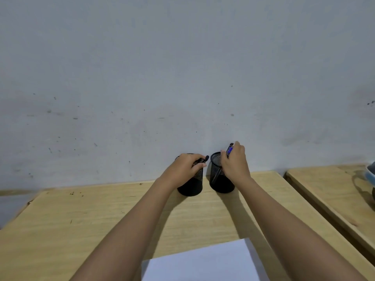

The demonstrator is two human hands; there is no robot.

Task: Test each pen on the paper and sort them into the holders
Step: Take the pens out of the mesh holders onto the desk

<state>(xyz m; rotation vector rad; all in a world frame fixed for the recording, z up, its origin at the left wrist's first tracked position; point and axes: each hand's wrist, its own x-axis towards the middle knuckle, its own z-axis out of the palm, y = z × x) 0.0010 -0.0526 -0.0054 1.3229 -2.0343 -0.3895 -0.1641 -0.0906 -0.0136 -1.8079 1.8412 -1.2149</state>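
Two black mesh pen holders stand side by side at the back of the wooden desk, against the wall. My left hand (185, 165) is over the left holder (191, 186), shut on black pens (204, 159) whose ends stick out to the right. My right hand (235, 162) is at the rim of the right holder (218, 179), gripping a blue pen (229, 149) that points upward. A dark pen leans inside the right holder. A white sheet of paper (205, 262) lies at the near edge of the desk, between my forearms.
The wooden desk (81, 220) ends at a grey wall (182, 78) right behind the holders. A second wooden desk (334, 191) stands to the right across a narrow gap, with a grey-blue object (370, 171) at the frame's right edge.
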